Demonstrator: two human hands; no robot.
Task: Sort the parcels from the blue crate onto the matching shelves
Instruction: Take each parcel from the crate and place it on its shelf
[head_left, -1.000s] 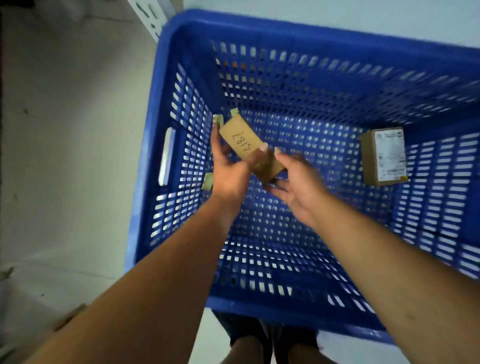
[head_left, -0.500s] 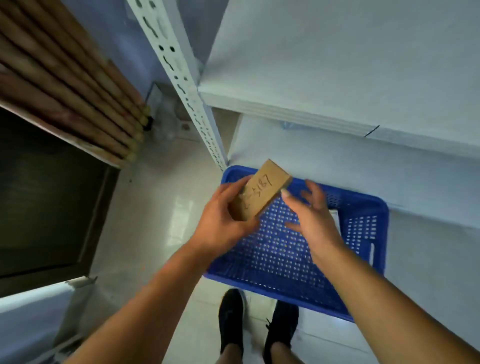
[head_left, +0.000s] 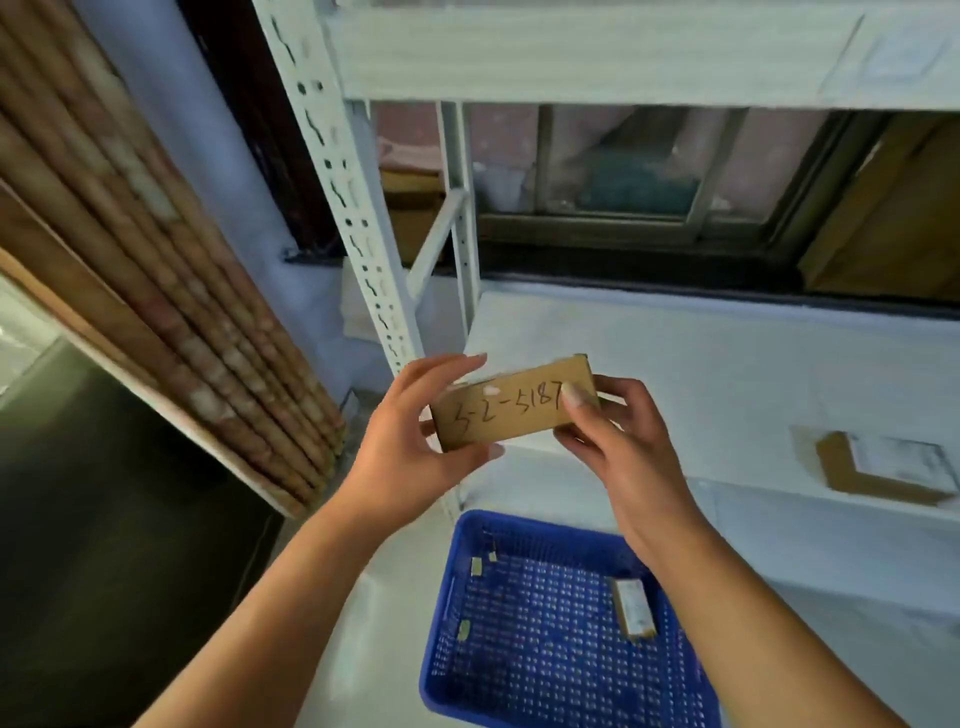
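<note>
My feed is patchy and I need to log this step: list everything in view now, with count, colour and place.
brown cardboard parcel with handwritten number: one, brown, held up in front of the shelf rack
blue perforated plastic crate: one, blue, on the floor below the hands
small labelled cardboard parcel: one, brown with a white label, inside the crate, right side
flat labelled cardboard parcel: one, brown with a white label, lying on the shelf, right
white metal shelf rack: one, white, straight ahead
brown rolled tubes: a bundle, count unclear, left
left hand: fingers grip the held parcel's left end
right hand: fingers pinch its right end
</note>
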